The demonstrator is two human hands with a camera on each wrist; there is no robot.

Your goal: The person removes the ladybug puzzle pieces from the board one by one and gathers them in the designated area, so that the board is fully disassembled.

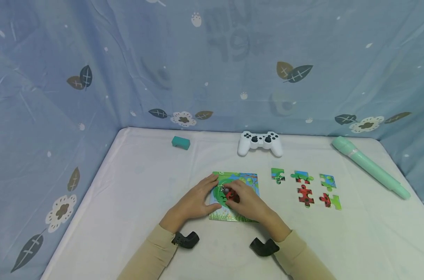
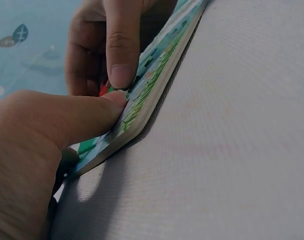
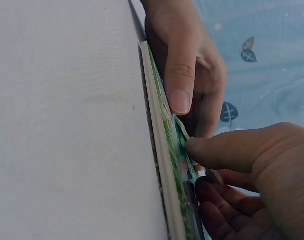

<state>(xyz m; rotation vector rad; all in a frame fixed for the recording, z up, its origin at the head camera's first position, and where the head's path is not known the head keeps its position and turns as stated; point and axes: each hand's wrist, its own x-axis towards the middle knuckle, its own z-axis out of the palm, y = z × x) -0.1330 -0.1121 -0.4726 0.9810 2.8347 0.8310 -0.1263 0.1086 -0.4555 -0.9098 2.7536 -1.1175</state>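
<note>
A square puzzle board (image 1: 229,216) with a grass border and a ladybug picture lies flat on the white table. My left hand (image 1: 196,198) rests over the board's left side, its thumb extended across the surface and its fingers at the upper left. With thumb and fingers, my right hand (image 1: 248,200) pinches a puzzle piece (image 1: 229,191) low over the middle of the board, near the ladybug's head. Part of that piece is hidden by the fingers. In the left wrist view, the left thumb (image 2: 99,112) presses near the board's edge, close to the right hand's thumb.
Several loose puzzle pieces (image 1: 305,195) lie right of the board. Behind are a white game controller (image 1: 260,142) and a small teal block (image 1: 181,142). A mint-green tube-shaped object (image 1: 372,167) lies at the far right. Patterned blue cloth (image 1: 212,70) hangs around the table.
</note>
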